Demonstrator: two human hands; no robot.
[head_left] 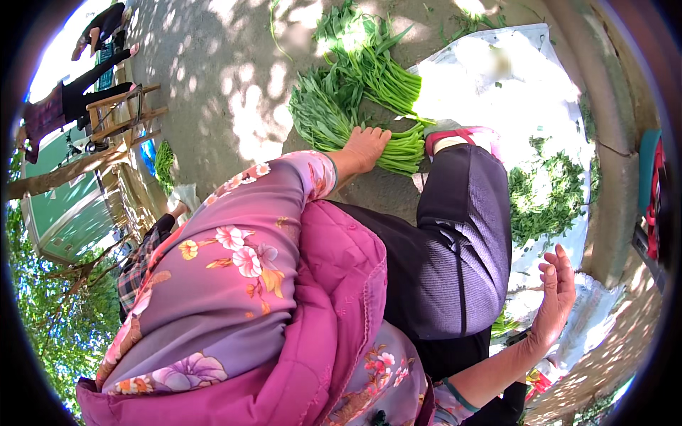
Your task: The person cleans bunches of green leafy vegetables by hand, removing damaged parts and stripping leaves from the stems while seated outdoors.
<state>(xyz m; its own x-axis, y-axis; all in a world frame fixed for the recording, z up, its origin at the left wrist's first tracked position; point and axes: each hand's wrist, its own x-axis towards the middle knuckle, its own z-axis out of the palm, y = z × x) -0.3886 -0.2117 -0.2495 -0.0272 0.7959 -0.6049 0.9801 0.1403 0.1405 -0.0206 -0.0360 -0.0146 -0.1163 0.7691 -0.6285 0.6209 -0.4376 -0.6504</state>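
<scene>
My left hand grips a bunch of long-leaved green vegetables near its pale green cut stems. The bunch lies on the ground, its leaves to the left of my hand. Touching it above is another bunch, its stem ends towards the white sheet. My right hand is raised at the lower right, palm partly turned up, fingers apart, holding nothing. A heap of loose green leaves rests on the white plastic sheet. My foot, in a pink-red sandal, is beside the stem ends.
A raised concrete edge runs along the right. At the left are a wooden chair, a person in a plaid top, and a co-worker's hand near more greens. Another person is at the upper left.
</scene>
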